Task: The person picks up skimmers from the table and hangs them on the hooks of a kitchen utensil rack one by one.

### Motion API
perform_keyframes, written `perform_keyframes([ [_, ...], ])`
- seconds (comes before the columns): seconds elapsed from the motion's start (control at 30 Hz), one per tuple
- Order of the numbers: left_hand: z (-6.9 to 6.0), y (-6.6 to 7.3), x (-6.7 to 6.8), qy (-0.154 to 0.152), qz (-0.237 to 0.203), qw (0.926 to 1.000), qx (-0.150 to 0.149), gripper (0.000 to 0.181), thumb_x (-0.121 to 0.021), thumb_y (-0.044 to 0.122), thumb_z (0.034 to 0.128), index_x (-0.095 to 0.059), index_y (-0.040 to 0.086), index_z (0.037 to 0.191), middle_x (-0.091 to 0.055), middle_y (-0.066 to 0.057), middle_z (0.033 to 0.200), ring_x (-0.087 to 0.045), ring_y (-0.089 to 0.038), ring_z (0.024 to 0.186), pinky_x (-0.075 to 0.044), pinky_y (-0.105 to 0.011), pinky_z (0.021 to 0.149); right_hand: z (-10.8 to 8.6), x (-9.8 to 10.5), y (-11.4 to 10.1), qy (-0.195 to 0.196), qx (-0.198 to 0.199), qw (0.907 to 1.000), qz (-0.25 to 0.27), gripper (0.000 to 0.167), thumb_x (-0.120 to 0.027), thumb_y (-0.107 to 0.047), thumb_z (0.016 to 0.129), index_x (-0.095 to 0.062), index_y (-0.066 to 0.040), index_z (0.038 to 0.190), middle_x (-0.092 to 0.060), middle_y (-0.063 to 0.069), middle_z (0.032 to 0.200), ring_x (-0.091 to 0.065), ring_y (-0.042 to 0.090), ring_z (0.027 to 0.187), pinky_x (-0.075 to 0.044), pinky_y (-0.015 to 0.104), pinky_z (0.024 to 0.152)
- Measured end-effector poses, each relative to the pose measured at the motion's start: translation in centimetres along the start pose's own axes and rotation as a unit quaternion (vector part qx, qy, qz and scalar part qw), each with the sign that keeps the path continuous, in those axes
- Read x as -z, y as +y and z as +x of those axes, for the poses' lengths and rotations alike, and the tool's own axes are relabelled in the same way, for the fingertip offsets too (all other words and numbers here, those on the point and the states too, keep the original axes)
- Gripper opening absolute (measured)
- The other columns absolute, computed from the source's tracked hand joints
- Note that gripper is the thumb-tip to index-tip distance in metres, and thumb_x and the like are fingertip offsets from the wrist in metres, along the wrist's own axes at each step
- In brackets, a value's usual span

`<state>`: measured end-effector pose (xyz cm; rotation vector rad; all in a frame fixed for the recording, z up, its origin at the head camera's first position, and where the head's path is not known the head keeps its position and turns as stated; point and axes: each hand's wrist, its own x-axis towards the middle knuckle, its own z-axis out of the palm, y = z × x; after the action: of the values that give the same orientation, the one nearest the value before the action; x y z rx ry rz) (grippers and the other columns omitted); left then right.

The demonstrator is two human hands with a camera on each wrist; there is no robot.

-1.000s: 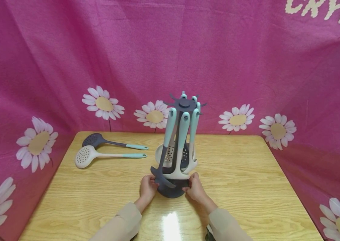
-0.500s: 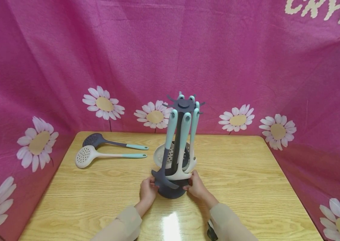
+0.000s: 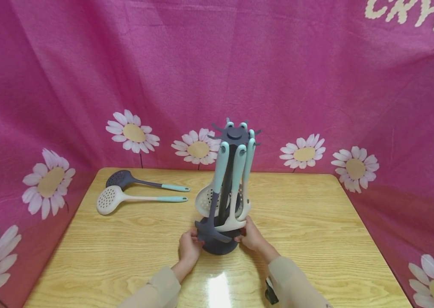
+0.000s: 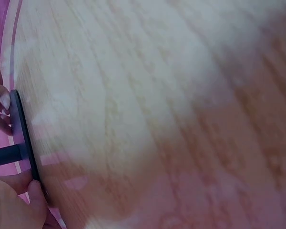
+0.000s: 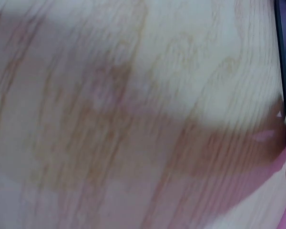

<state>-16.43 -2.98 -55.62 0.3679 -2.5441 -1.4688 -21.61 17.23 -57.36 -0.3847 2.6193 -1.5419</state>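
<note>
A dark utensil stand (image 3: 219,248) with a round base and a spoked top stands upright near the middle of the table in the head view. From its hooks hang several kitchen utensils with mint handles, including a dark turner (image 3: 213,231) and a white turner (image 3: 230,224) at the front. A white slotted ladle (image 3: 203,201) shows behind the post. My left hand (image 3: 190,248) pinches the base's left edge; my right hand (image 3: 253,236) pinches its right edge. In the left wrist view, the thumb lies at the rim of the base (image 4: 22,126). The right wrist view catches only fingertips at that rim.
On the wooden table (image 3: 143,239), left of the stand, lie a dark skimmer (image 3: 120,179) and a white skimmer (image 3: 110,200), their handles pointing right. A pink cloth (image 3: 217,64) with daisies hangs behind and at both sides.
The stand has turned slightly: the front utensils have shifted right and the spoked top has rotated, with the slotted ladle coming further out at the left. Both hands stay at the base, almost unmoved.
</note>
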Motion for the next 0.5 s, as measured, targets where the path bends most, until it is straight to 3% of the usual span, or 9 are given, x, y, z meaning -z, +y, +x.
perform_keyframes([
  [0.13, -0.14, -0.08, -0.01, -0.005, -0.004, 0.9999, 0.010, 0.015, -0.066, -0.006, 0.0633, -0.062, -0.001, 0.077, -0.065, -0.011, 0.068, -0.063, -0.024, 0.064, -0.045, -0.034, 0.054, 0.32, 0.06, 0.09, -0.018, 0.011, 0.9991, 0.036, 0.075, -0.061, 0.029, 0.058, -0.031, 0.009, 0.124, -0.043, 0.026, 0.123, -0.045, 0.038, 0.114, -0.043, 0.040, 0.091],
  [0.5, -0.61, -0.18, -0.31, -0.006, -0.005, 0.9996, 0.028, 0.018, -0.068, -0.005, 0.0633, -0.061, -0.001, 0.080, -0.064, -0.011, 0.071, -0.062, -0.022, 0.065, -0.047, -0.034, 0.057, 0.69, 0.88, -0.06, -0.073, 0.027, 0.9964, 0.034, 0.077, -0.058, 0.028, 0.061, -0.027, 0.006, 0.128, -0.040, 0.024, 0.127, -0.045, 0.032, 0.111, -0.045, 0.036, 0.088],
])
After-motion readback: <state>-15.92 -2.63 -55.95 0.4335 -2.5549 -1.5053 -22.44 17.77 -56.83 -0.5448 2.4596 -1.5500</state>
